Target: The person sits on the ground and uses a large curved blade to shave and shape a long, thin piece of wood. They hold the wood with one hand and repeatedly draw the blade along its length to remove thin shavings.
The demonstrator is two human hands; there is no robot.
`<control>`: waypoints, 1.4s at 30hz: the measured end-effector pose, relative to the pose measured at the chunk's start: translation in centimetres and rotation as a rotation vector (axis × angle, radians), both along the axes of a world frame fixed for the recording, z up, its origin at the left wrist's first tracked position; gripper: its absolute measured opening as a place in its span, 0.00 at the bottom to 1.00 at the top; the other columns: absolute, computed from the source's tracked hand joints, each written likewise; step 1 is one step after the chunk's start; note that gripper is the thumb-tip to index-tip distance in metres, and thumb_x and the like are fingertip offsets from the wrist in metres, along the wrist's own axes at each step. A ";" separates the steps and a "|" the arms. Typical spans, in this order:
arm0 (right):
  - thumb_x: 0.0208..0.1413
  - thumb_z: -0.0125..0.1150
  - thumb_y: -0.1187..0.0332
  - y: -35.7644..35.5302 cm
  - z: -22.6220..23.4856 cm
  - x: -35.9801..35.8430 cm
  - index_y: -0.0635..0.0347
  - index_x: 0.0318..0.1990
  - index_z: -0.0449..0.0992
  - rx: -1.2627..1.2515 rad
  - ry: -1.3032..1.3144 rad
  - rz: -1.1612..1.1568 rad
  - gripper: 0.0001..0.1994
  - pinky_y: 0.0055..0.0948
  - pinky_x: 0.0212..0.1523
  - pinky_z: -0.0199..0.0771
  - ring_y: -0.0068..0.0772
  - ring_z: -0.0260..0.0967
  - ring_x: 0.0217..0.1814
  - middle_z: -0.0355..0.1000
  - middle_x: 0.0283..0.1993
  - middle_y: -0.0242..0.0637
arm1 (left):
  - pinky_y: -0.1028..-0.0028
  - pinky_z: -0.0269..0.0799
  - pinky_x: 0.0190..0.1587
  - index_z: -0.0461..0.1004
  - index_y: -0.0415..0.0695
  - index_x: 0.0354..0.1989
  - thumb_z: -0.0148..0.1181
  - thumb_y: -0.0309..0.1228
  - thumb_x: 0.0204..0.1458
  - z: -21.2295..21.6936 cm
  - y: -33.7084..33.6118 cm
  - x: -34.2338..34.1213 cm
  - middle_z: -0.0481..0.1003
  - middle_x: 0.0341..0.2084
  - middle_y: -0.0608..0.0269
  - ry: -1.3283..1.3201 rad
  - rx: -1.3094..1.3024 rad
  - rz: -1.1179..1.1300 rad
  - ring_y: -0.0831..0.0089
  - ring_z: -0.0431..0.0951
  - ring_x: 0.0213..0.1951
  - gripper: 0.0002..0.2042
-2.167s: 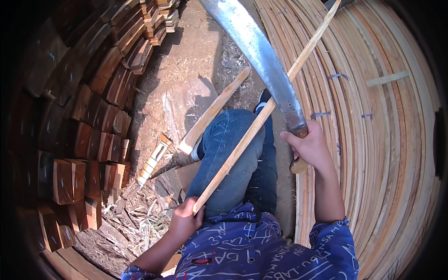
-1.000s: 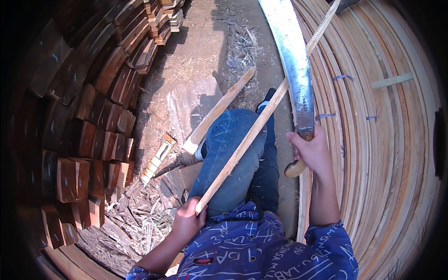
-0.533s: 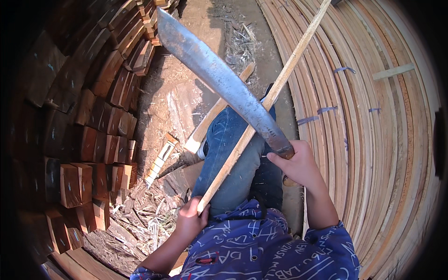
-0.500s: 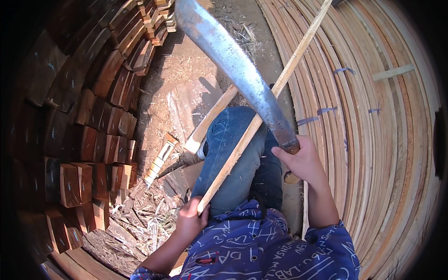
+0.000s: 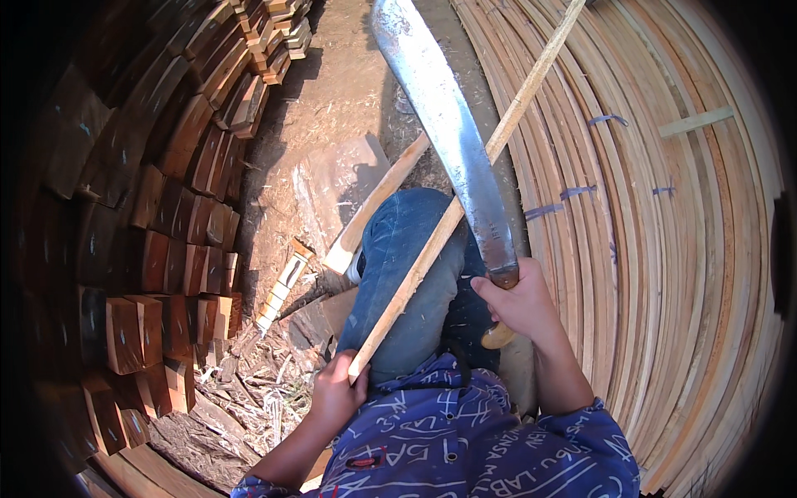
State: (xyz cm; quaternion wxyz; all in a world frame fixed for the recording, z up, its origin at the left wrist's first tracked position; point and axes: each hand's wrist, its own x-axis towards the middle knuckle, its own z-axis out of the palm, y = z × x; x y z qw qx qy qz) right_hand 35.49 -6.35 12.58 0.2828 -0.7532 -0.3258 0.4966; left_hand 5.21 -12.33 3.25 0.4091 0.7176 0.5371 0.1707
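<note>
A long, thin wooden stick [image 5: 418, 274] slants across my raised knee, from low centre up to the far right. My left hand [image 5: 335, 388] is closed round its near end. In my right hand [image 5: 525, 297] is a machete [image 5: 440, 108], gripped by its wooden handle, part of which shows below the fist. Its broad, curved blade points up and away, leaning left, and passes in front of the stick in this view. Whether blade and stick touch, I cannot tell.
Stacked timber [image 5: 158, 257] walls off the left side. Long boards [image 5: 656, 274] bound with purple ties lie along the right. Ahead of my knee are a thick wooden piece [image 5: 374, 207] and a flat plank [image 5: 320, 195]. Wood shavings [image 5: 270, 390] litter the ground at lower left.
My right hand has shifted slightly left and down, and the machete's blade has swung to a more upright angle, its tip moving right. My left hand and the stick have barely moved.
</note>
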 end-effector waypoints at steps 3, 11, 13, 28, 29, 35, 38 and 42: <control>0.53 0.65 0.70 -0.7 -1.3 0.1 0.64 0.29 0.72 0.065 0.126 0.019 0.09 0.24 0.17 0.64 0.19 0.65 0.15 0.66 0.18 0.29 | 0.61 0.75 0.29 0.69 0.39 0.40 0.65 0.23 0.48 0.1 0.0 0.1 0.76 0.28 0.48 -0.021 0.017 0.007 0.49 0.79 0.28 0.13; 0.49 0.69 0.67 -4.1 -3.3 -3.1 0.70 0.35 0.79 0.063 0.035 0.325 0.13 0.30 0.29 0.69 0.23 0.68 0.24 0.74 0.22 0.41 | 0.64 0.76 0.29 0.68 0.38 0.39 0.66 0.22 0.48 0.2 0.2 0.2 0.77 0.24 0.46 -0.028 0.044 -0.003 0.50 0.82 0.28 0.13; 0.49 0.70 0.67 -3.5 -3.3 -2.6 0.70 0.33 0.79 0.142 0.004 0.288 0.13 0.30 0.28 0.69 0.22 0.68 0.23 0.74 0.21 0.39 | 0.63 0.75 0.28 0.70 0.39 0.39 0.66 0.23 0.48 0.3 0.0 0.2 0.77 0.25 0.47 -0.016 0.035 0.015 0.51 0.80 0.27 0.12; 0.51 0.68 0.69 -1.4 -1.4 -1.3 0.70 0.33 0.75 0.192 -0.092 0.106 0.11 0.28 0.24 0.67 0.21 0.68 0.21 0.71 0.20 0.32 | 0.61 0.75 0.28 0.69 0.39 0.40 0.66 0.23 0.48 0.0 -0.2 0.0 0.76 0.25 0.47 0.013 0.051 0.007 0.50 0.80 0.27 0.13; 0.50 0.68 0.69 -1.2 -0.8 -1.4 0.72 0.35 0.76 0.102 -0.031 0.079 0.13 0.29 0.27 0.69 0.22 0.69 0.25 0.73 0.21 0.34 | 0.61 0.75 0.28 0.69 0.39 0.40 0.65 0.23 0.49 0.1 -0.2 0.1 0.76 0.25 0.47 0.012 0.055 0.008 0.50 0.80 0.27 0.13; 0.52 0.68 0.68 0.7 0.2 2.1 0.66 0.30 0.74 0.099 0.053 0.042 0.10 0.23 0.19 0.65 0.19 0.66 0.17 0.68 0.18 0.29 | 0.63 0.75 0.28 0.69 0.38 0.39 0.66 0.24 0.48 0.5 0.2 0.4 0.76 0.24 0.45 0.009 0.060 -0.002 0.50 0.81 0.27 0.13; 0.53 0.68 0.69 1.4 -0.6 3.0 0.63 0.29 0.73 0.209 0.172 -0.037 0.10 0.20 0.17 0.63 0.16 0.64 0.16 0.65 0.17 0.26 | 0.63 0.76 0.28 0.69 0.38 0.39 0.66 0.24 0.48 0.4 0.1 0.5 0.77 0.23 0.44 0.019 0.054 0.002 0.50 0.81 0.28 0.13; 0.53 0.67 0.71 0.5 -1.0 1.2 0.65 0.31 0.74 0.016 0.041 0.138 0.08 0.21 0.15 0.60 0.17 0.62 0.14 0.67 0.16 0.29 | 0.61 0.76 0.29 0.70 0.39 0.39 0.66 0.23 0.48 0.3 0.2 0.4 0.76 0.27 0.47 0.008 0.041 0.014 0.51 0.80 0.27 0.13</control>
